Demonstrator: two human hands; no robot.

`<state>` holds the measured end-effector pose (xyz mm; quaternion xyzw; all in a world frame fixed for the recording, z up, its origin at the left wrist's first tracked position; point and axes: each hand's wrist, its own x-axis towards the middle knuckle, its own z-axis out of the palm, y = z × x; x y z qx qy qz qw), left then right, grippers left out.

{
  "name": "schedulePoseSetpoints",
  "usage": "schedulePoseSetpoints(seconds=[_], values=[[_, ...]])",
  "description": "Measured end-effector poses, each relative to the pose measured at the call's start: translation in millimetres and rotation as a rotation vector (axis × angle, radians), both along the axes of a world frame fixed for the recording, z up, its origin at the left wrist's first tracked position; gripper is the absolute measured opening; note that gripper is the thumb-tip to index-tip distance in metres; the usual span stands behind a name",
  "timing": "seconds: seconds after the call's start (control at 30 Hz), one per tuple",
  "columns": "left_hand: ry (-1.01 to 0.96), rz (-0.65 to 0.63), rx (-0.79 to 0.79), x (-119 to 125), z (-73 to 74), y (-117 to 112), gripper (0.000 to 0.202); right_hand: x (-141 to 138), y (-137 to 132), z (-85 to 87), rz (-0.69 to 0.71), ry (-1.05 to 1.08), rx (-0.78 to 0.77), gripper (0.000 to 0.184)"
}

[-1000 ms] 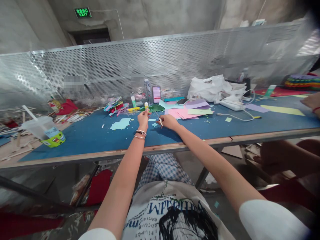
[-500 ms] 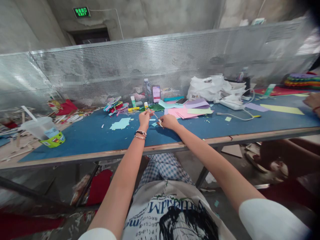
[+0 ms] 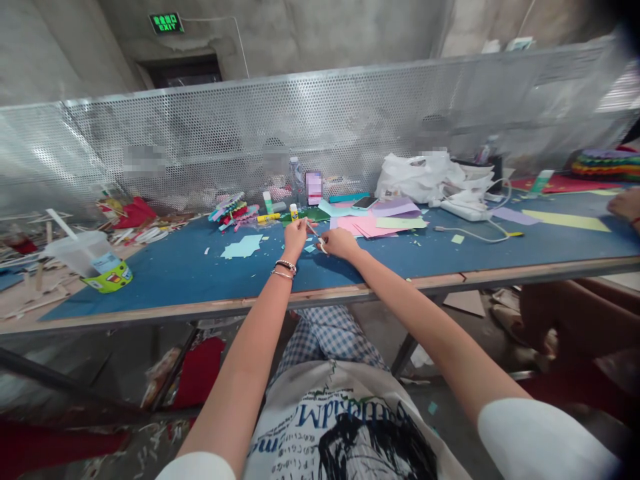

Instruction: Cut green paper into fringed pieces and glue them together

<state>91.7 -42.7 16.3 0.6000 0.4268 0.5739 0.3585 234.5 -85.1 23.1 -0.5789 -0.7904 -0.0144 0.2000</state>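
My right hand (image 3: 341, 243) is closed round the pale handles of a pair of scissors (image 3: 321, 245), whose blades point up and left toward my other hand. Fingers pinched together, my left hand (image 3: 296, 233) grips a small piece that looks like pink paper (image 3: 308, 221), at the tips of the blades. Both hands are just above the blue table mat (image 3: 200, 267). Pale blue paper (image 3: 243, 247) lies left of my left hand, with small scraps around it. Behind my hands stands a yellow-labelled glue stick (image 3: 294, 212). Pink sheets (image 3: 380, 228) lie beyond my right hand.
A plastic cup with a straw (image 3: 93, 260) stands at the left. Along the back are a propped phone (image 3: 314, 188), a bottle (image 3: 296, 180), a flat phone (image 3: 365, 203) and a white plastic bag (image 3: 413, 177). A cable (image 3: 480, 233) runs at right, near another person's hand (image 3: 625, 203).
My left hand has shifted slightly right, closer to the scissors. The right hand holds almost the same place, and the view has moved a little.
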Motion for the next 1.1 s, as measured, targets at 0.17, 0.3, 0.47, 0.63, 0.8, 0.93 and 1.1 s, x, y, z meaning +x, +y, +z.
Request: schedulePoseSetpoints(seconds=[0.17,0.3,0.47,0.63,0.8,0.93,1.1], values=[[0.016,-0.009,0.014,0.6,2.2,-4.1,0.033,2.1,2.4,-0.6,0.018,0.018,0.001,0.026],[0.007,-0.019,-0.002,2.3,6.3,-8.3,0.036,3.6,4.0,-1.3,0.013,0.044,0.011,0.026],[-0.148,-0.109,-0.059,1.6,11.6,-12.4,0.037,5.3,9.7,-4.9,0.146,0.238,-0.017,0.032],[-0.363,-0.33,-0.159,-1.6,15.5,-13.0,0.036,6.4,17.4,-9.4,0.323,0.447,-0.033,0.036],[-0.502,-0.443,-0.231,-2.0,17.3,-11.5,0.035,5.5,15.9,-7.3,0.421,0.566,-0.057,0.039],[-0.567,-0.459,-0.28,-3.1,14.8,-8.1,0.031,4.4,11.6,-5.1,0.467,0.572,-0.075,0.041],[-0.592,-0.519,-0.305,-3.7,15.1,-10.4,0.031,2.8,10.1,-6.1,0.499,0.623,-0.089,0.04]])
